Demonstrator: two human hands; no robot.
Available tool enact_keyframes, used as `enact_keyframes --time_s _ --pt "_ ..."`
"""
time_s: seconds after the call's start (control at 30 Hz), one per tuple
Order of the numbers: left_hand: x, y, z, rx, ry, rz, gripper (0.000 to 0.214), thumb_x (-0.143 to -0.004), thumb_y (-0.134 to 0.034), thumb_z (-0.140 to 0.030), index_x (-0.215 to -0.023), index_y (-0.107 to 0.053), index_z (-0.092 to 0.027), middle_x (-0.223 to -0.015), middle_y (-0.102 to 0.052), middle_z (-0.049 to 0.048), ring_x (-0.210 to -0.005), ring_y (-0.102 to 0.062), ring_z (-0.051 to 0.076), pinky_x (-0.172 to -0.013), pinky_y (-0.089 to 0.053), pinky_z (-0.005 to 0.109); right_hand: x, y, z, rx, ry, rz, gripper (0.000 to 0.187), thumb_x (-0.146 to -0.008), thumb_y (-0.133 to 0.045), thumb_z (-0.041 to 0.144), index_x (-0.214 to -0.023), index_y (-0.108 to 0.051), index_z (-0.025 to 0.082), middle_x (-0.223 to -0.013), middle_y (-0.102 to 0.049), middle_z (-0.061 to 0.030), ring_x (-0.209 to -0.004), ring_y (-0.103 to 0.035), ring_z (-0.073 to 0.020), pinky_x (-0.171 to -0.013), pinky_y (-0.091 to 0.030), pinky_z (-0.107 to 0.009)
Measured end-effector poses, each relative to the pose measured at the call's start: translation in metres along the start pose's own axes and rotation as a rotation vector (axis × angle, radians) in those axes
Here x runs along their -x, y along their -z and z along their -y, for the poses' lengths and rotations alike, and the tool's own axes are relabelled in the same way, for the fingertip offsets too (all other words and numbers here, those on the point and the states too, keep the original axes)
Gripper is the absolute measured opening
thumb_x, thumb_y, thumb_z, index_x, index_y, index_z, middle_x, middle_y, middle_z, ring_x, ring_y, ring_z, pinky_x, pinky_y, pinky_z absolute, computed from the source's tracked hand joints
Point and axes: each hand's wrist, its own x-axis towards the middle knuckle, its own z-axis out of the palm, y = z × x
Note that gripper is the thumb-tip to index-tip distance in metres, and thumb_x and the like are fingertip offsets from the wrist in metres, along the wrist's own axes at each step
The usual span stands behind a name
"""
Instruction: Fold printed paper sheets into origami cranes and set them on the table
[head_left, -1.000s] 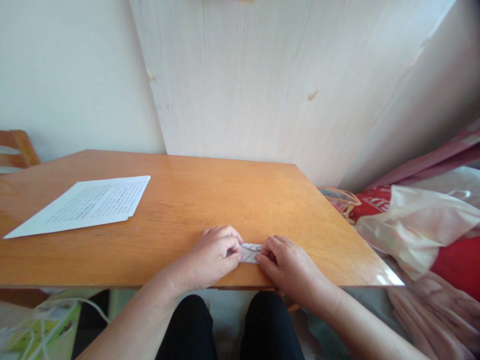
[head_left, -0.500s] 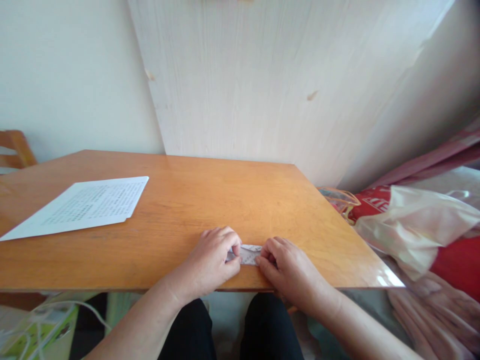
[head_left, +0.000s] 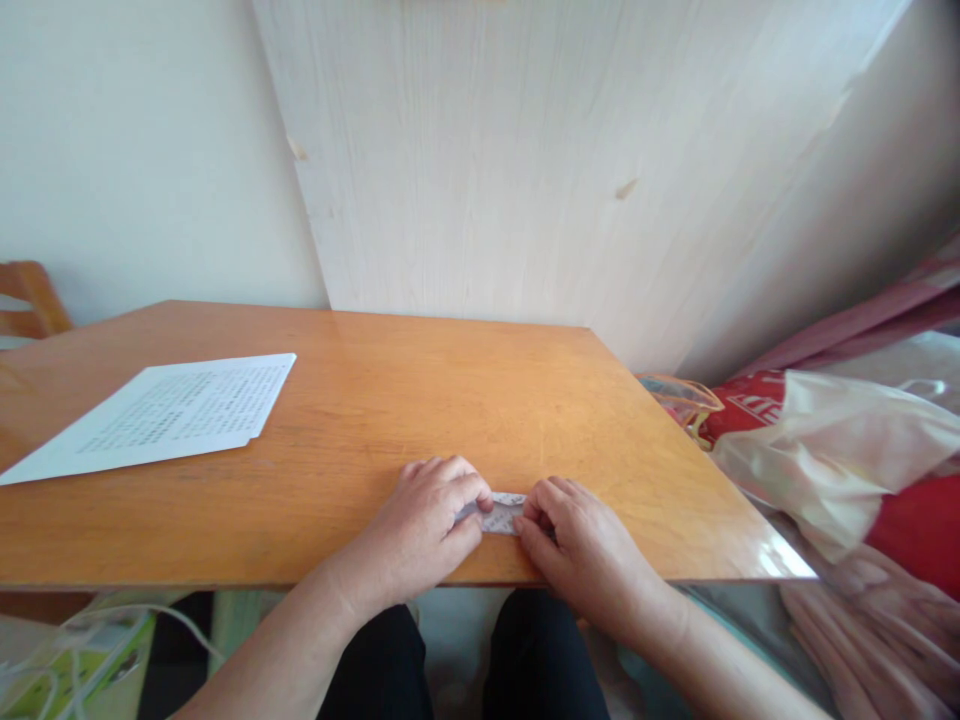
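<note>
Slip (head_left: 501,515), ends hidden, L hand (head_left: 420,520), R hand (head_left: 581,545)

A: What stands behind the desk (head_left: 337,420)?
B: A pale wooden board (head_left: 525,150) leans on the white wall (head_left: 135,150). Soft light falls evenly.
A: And at the sides?
B: A wooden chair (head_left: 34,290) at left, plastic bags (head_left: 825,450) heaped at right.
</note>
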Motion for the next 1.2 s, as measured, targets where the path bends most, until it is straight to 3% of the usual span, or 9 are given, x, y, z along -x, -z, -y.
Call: enact_keyframes --time_s 0.27,0.57,0.87,1.2 --pt "0.002 0.001 -0.003 0.0 -0.003 0.002 0.016 -0.088 -0.059 -0.013 -0.096 -0.063 -0.026 -0.1 -0.063 -0.0013 -0.1 -0.055 0.02 -0.089 -0.037 0.037 -0.004 0.0 0.001 0.028 -0.026 0.022 0.014 -0.09 -0.057 0.021 -0.076 -0.057 0.019 -0.077 -0.061 -0.0018 -0.073 -0.055 -0.0164 -0.065 -0.032 -0.028" --pt "0.004 0.007 -0.006 -0.011 -0.05 0.051 0.03 -0.098 -0.052 -0.018 -0.114 -0.066 -0.039 -0.102 -0.062 -0.0022 -0.099 -0.055 0.018 -0.088 -0.037 0.037 -0.005 0.002 0.003 -0.013 -0.034 0.026 0.018 -0.09 -0.057 0.02 -0.073 -0.054 0.02 -0.072 -0.059 0.0004 -0.068 -0.052 -0.0142 -0.062 -0.03 -0.027" --pt "0.003 0.007 -0.005 -0.063 -0.075 0.059 0.031 -0.095 -0.057 -0.017 -0.108 -0.072 -0.04 -0.105 -0.063 -0.0003 -0.103 -0.055 0.021 -0.09 -0.038 0.041 -0.004 0.009 0.0 -0.11 -0.06 0.066 0.013 -0.088 -0.063 0.02 -0.078 -0.053 0.02 -0.078 -0.061 0.0 -0.072 -0.054 -0.0147 -0.063 -0.034 -0.026" --pt "0.002 0.002 0.002 -0.053 -0.113 0.042 0.033 -0.094 -0.058 -0.016 -0.109 -0.072 -0.043 -0.104 -0.062 0.0002 -0.101 -0.054 0.022 -0.087 -0.037 0.041 0.002 0.02 -0.006 0.074 -0.106 0.048 0.02 -0.085 -0.071 0.032 -0.081 -0.055 0.02 -0.08 -0.061 -0.001 -0.074 -0.053 -0.017 -0.066 -0.032 -0.028"
